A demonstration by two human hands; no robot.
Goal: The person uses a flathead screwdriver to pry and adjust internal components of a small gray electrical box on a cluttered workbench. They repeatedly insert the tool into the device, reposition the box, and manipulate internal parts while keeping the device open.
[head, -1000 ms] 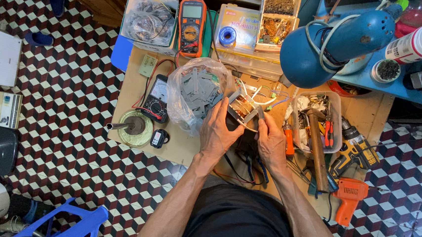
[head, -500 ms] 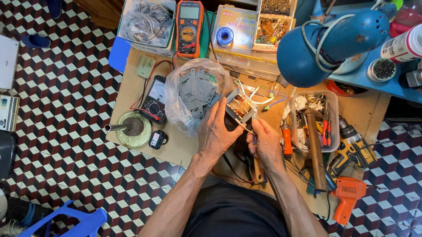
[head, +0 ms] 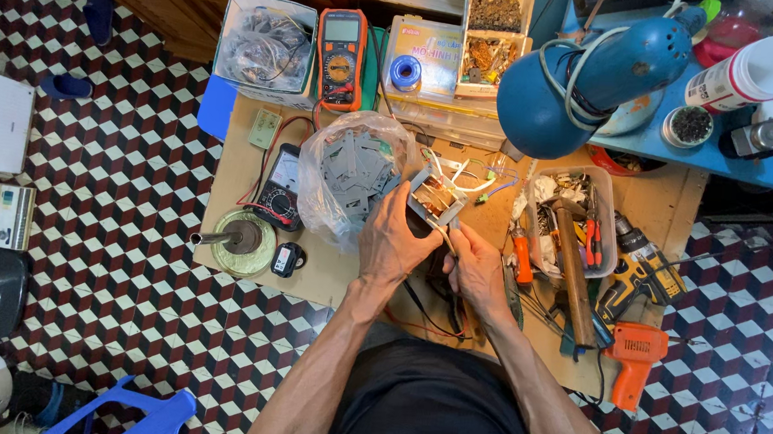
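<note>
So the left hand (head: 392, 243) has its fingers (head: 403, 200) curled shut around a small transformer-looking block (head: 437, 200) with a copper-coloured middle, held up just above the counter (head: 328, 281). The right hand (head: 476, 270) sits right beside it, fingers pinched closed on a thin tool (head: 447, 240) whose tip touches the bottom edge of that block; can't tell exactly what kind of tool it is, too small. Coloured wires (head: 475, 180) trail off the block on the far side from the fingers. Just left of the left fingers there's a clear plastic bag (head: 353, 174) stuffed with grey parts, practically touching the knuckles. Further left, a black multimeter (head: 277, 196) lies flat, and near it a solder spool stand (head: 245, 239). Beyond the fingers, well apart, an orange multimeter (head: 342, 55) stands up. To the right of the right hand is a clear tub (head: 605, 225) full of hand tools, then a yellow drill (head: 644, 273) and an orange glue-gun-shaped tool (head: 634, 357) nearer the body. A blue desk lamp (head: 587, 77) hangs over the far right.
</note>
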